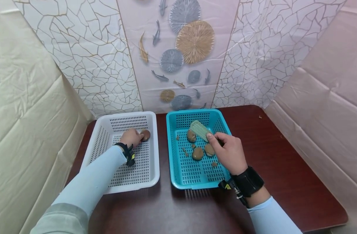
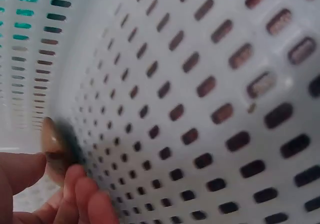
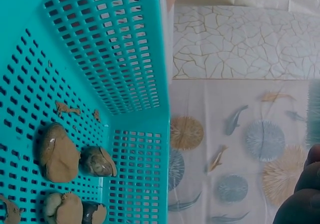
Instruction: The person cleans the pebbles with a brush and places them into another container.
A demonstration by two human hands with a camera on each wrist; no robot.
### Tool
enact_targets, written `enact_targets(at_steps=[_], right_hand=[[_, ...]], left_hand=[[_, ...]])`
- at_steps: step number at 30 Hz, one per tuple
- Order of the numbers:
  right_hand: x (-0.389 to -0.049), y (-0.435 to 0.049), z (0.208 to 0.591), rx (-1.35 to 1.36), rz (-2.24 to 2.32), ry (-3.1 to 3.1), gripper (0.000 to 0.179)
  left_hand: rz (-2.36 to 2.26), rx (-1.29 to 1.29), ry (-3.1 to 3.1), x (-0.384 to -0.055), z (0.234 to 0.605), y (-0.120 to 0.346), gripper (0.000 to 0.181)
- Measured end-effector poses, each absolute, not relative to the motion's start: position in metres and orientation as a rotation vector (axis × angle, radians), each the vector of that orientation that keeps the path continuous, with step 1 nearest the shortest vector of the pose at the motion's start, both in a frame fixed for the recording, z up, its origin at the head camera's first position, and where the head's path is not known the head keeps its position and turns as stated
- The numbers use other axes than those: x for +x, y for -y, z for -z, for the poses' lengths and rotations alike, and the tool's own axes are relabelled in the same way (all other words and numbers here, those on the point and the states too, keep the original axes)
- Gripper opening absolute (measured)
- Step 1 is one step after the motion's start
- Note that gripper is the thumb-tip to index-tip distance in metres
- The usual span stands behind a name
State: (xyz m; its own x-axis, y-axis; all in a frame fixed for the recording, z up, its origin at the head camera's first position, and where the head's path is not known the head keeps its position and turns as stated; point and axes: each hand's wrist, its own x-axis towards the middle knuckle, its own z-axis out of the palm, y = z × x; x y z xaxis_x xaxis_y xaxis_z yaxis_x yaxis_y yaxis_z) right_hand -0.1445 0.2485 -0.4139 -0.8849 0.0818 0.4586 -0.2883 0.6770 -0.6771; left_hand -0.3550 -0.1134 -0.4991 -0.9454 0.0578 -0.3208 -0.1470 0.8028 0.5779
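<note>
Nearest to the head camera are the light blue cloth sleeves (image 1: 87,182) of a person, which lead to two bare hands. Between its thumb and fingers, the left hand (image 1: 132,137) pinches a smooth, rounded, brown stone-like piece (image 1: 145,135), which is inside the white slotted plastic basket (image 1: 155,149), near its right wall. Whether the piece also touches the basket floor, I cannot tell. Further right, the right hand (image 1: 230,153) is clamped, thumb on top, on the end of a flat, pale green, brush-like tool (image 1: 200,130). This tool is held at a slant over the turquoise slotted plastic basket (image 1: 171,152); I cannot tell if it touches anything there. In that basket lie several rounded stones with brown, clay-like patches (image 1: 197,153), and small brown crumbs (image 1: 214,164) are scattered near them. Both baskets stand side by side, slightly apart, on a dark reddish-brown table (image 1: 181,208). Behind the table hangs a pale cloth printed with fish and round leaf shapes (image 1: 195,42).
</note>
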Motion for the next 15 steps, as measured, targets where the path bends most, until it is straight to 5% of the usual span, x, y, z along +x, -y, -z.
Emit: enact_targets(at_steps=[10,15], right_hand=[[-0.148,-0.252,0.411,0.125,-1.136,2.358,0.043],[-0.149,-0.251,0.408,0.127,-1.151,2.338,0.046]], left_hand=[[-0.77,0.749,-2.935,-0.315,0.404,0.028,0.024],[-0.458,1.088,-2.732,-0.285,0.396,-0.043,0.016]])
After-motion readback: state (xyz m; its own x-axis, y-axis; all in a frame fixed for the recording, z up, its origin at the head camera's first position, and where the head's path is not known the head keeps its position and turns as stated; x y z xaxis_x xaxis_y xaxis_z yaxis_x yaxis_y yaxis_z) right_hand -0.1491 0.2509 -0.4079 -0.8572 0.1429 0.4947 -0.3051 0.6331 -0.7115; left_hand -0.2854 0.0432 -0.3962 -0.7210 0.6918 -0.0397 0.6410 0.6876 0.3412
